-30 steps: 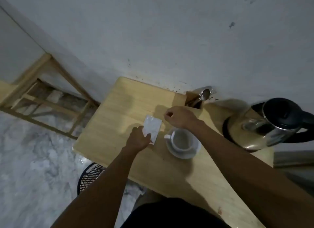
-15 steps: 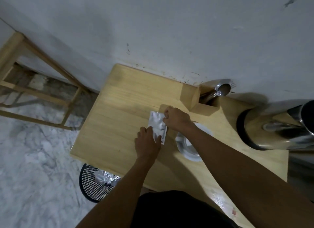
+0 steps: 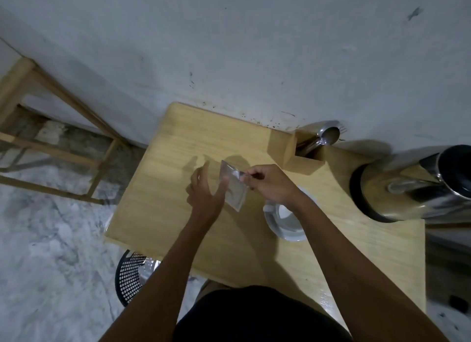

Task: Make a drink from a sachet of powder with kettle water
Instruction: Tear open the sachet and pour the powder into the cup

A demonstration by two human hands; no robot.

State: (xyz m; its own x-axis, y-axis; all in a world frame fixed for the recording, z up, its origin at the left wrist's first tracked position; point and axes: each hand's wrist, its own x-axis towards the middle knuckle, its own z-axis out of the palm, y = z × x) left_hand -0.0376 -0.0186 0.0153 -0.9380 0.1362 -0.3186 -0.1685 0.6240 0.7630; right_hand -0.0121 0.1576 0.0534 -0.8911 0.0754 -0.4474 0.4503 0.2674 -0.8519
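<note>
A silver foil sachet point(image 3: 234, 187) hangs above the wooden table point(image 3: 163, 193), pinched at its upper right edge by my right hand point(image 3: 267, 182). My left hand point(image 3: 206, 193) is beside the sachet on its left, fingers spread, thumb touching its left edge without gripping it. A white cup on a white saucer point(image 3: 285, 230) stands just right of the sachet, partly hidden by my right forearm. The steel kettle point(image 3: 413, 186) with a black lid stands at the table's right end.
A wooden holder point(image 3: 293, 150) with metal spoons point(image 3: 323, 135) stands at the back against the grey wall. A black mesh bin point(image 3: 130, 272) sits on the marble floor under the table's front left corner. A wooden frame point(image 3: 58, 147) stands to the left.
The sachet has been lifted off the table by my right hand. My left hand has let go of it and opened its fingers.
</note>
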